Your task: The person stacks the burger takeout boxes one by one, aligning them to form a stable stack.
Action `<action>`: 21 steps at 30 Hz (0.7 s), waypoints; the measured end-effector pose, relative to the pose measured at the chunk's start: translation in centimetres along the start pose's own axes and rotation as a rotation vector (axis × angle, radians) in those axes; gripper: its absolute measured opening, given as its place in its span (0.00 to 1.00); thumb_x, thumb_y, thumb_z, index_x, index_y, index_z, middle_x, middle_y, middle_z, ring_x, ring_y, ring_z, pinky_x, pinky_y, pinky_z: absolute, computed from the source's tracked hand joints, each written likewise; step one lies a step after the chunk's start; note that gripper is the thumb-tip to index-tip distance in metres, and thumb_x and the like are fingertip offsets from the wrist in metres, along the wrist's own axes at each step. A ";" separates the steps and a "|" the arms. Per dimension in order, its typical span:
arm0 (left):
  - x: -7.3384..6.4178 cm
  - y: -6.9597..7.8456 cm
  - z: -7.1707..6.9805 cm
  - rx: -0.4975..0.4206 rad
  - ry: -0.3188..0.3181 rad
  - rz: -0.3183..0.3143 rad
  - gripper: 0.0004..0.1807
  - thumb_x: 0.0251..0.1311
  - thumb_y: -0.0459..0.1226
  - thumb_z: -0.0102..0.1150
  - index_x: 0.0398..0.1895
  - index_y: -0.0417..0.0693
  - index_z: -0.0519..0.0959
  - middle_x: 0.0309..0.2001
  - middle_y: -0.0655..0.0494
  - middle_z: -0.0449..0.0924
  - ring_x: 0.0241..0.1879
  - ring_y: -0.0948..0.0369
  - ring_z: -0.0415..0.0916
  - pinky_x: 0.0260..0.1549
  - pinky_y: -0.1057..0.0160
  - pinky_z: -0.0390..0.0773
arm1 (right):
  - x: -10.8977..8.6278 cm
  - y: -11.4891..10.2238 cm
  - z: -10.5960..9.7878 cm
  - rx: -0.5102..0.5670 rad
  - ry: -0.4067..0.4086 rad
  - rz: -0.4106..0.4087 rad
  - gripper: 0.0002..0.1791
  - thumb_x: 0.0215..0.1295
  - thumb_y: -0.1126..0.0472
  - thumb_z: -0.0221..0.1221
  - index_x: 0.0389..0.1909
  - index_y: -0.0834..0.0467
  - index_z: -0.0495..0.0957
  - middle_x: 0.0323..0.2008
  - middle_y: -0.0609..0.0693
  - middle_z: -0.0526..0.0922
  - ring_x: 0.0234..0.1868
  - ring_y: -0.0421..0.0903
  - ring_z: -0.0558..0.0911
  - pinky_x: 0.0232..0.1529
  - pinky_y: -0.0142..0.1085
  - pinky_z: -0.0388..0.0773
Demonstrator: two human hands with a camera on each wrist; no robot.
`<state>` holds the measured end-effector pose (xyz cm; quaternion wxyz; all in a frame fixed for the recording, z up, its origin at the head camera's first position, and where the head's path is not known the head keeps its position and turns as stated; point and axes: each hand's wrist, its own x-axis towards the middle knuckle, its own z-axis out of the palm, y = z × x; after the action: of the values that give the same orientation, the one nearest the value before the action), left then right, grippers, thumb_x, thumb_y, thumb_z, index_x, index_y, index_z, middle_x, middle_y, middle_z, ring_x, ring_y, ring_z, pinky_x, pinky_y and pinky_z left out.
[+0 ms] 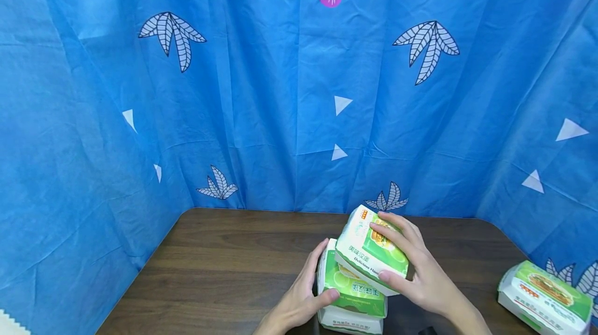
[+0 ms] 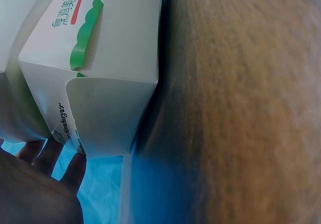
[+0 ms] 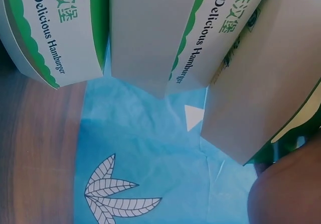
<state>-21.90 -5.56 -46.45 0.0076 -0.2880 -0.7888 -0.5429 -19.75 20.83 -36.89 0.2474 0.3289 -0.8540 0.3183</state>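
A green-and-white hamburger box (image 1: 357, 252) is tilted over the stack, its lower part overlapping the box below in the head view. My right hand (image 1: 420, 265) grips it, fingers across the printed top and thumb at the near edge. Under it lies a second hamburger box (image 1: 345, 285), and beneath that a third hamburger box (image 1: 350, 322). My left hand (image 1: 301, 293) holds the second box at its left end, with the thumb at the front edge. In the left wrist view, fingertips (image 2: 75, 169) touch a box end. The right wrist view shows the raised box (image 3: 261, 78) leaning away from the others.
Another hamburger box (image 1: 544, 298) lies at the right edge of the brown wooden table (image 1: 224, 267). A blue patterned curtain (image 1: 261, 91) hangs behind the table and along both sides. Something small and black (image 1: 427, 331) shows at the bottom edge near my right wrist.
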 end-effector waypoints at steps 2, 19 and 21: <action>0.0 0.1 0.0 -0.003 -0.001 -0.009 0.48 0.57 0.52 0.58 0.77 0.69 0.41 0.72 0.71 0.50 0.69 0.63 0.55 0.66 0.51 0.60 | 0.0 0.0 0.1 -0.005 -0.011 0.015 0.44 0.49 0.61 0.70 0.69 0.51 0.65 0.72 0.51 0.57 0.69 0.43 0.53 0.45 0.34 0.69; 0.1 0.0 0.1 -0.022 -0.013 -0.036 0.46 0.61 0.52 0.58 0.75 0.75 0.41 0.73 0.69 0.49 0.70 0.62 0.53 0.66 0.50 0.61 | -0.1 -0.3 0.8 0.143 -0.053 0.016 0.42 0.52 0.64 0.67 0.70 0.53 0.63 0.72 0.52 0.53 0.61 0.38 0.60 0.37 0.31 0.75; 0.1 0.1 0.1 -0.028 -0.015 -0.039 0.46 0.61 0.52 0.58 0.75 0.75 0.41 0.73 0.69 0.50 0.70 0.63 0.53 0.66 0.51 0.61 | -0.1 -0.4 0.9 0.157 -0.056 0.011 0.42 0.52 0.64 0.67 0.70 0.54 0.63 0.72 0.52 0.54 0.61 0.38 0.60 0.37 0.31 0.75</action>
<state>-21.89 -5.41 -46.38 -0.0132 -0.2767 -0.7866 -0.5518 -19.59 19.98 -37.41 0.1952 0.3516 -0.8346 0.3764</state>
